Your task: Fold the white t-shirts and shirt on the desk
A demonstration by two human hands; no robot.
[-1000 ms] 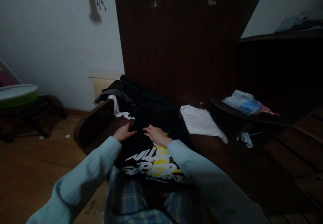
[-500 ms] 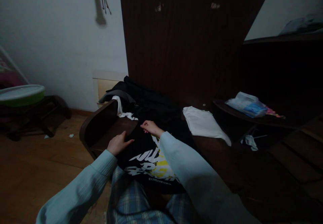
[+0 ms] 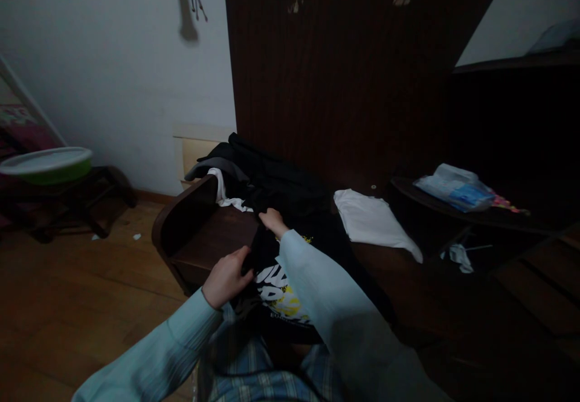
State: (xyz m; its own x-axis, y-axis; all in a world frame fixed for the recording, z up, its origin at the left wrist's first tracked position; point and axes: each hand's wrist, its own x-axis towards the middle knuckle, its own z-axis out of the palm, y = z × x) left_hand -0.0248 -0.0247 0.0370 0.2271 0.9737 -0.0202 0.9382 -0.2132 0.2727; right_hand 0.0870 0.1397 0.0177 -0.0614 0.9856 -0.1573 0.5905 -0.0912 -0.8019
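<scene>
A black T-shirt (image 3: 326, 251) with white and yellow lettering lies over the dark wooden bench and reaches my lap. My left hand (image 3: 228, 277) grips its left edge, thumb and fingers closed on the cloth. Farther up the same side, my right hand (image 3: 273, 222) pinches the shirt, with the forearm crossing over the print. Part of the lettering is hidden by that sleeve and by the folded-in left side. To the right, a folded white garment (image 3: 374, 220) lies flat on the bench.
Black clothes (image 3: 281, 178) and a white cloth (image 3: 220, 187) are heaped at the bench's back left, beside its curved armrest (image 3: 174, 217). A plastic package (image 3: 455, 187) sits on a shelf at right. A green basin (image 3: 58, 169) rests on a stool at left.
My left hand has closed on the shirt's left edge and drawn it inward to the right, covering some lettering. My right hand keeps its pinch farther up. The view has shifted slightly.
</scene>
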